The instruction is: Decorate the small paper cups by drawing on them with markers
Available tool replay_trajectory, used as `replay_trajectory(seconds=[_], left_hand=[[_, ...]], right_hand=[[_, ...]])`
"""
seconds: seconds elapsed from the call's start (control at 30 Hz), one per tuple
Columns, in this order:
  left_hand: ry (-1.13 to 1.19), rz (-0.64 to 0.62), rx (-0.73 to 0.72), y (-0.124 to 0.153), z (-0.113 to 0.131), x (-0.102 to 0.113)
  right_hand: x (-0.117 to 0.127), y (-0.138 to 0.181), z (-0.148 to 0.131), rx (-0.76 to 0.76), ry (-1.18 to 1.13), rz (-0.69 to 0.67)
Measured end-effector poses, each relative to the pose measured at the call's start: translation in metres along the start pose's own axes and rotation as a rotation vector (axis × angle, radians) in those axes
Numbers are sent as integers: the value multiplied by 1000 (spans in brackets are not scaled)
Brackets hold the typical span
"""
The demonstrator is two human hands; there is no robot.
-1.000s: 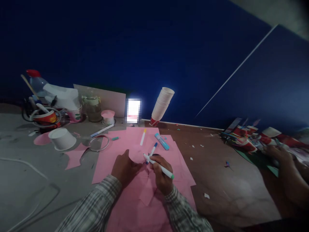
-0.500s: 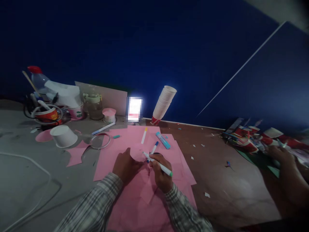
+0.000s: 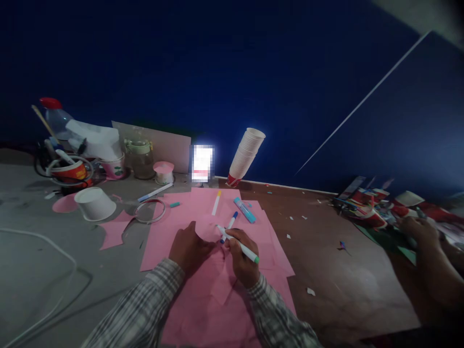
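My right hand is closed around a white marker pen with a green end. Its tip points up and left, at a small piece of pink paper. That piece is in my left hand, with the thumb reaching across toward the pen tip; the other fingertips are partly hidden. Beneath both hands lie several overlapping pink sheets. Just beyond the right hand rests a blue-capped marker. A yellow-capped marker and a turquoise tube lie farther up the paper.
To the left are a roll of tape, a white paper cup, a pink offcut and a pen holder. A leaning stack of cups stands by the wall. Another person's hand works at far right among red cups.
The marker tip in my right hand has shifted very slightly over the pink piece. My left hand stays in place. The other person's hand at far right has moved a little.
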State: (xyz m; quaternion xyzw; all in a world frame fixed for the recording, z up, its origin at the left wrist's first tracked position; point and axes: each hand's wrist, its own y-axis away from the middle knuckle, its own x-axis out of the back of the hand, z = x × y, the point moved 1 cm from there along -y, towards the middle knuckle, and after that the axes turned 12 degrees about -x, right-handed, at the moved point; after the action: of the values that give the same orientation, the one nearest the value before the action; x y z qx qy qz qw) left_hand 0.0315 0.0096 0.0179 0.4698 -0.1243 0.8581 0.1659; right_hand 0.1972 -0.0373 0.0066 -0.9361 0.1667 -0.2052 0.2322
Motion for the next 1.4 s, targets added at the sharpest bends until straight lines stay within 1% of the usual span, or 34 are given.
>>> replay_trajectory(seconds=[0.27, 0.47, 0.73, 0.93, 1.4], left_hand=[[-19, -10, -21, 0, 0, 1], [27, -21, -3, 0, 3, 4], [-20, -8, -25, -1, -4, -2], [-22, -1, -36, 0, -3, -1], [12, -5, 8, 0, -1, 0]], right_hand=[[1, 0, -2, -9, 13, -7], [3, 2, -5, 10, 19, 0], [0, 4, -4, 50, -8, 11], [1, 3, -5, 69, -6, 17], [2, 2, -8, 137, 31, 26]])
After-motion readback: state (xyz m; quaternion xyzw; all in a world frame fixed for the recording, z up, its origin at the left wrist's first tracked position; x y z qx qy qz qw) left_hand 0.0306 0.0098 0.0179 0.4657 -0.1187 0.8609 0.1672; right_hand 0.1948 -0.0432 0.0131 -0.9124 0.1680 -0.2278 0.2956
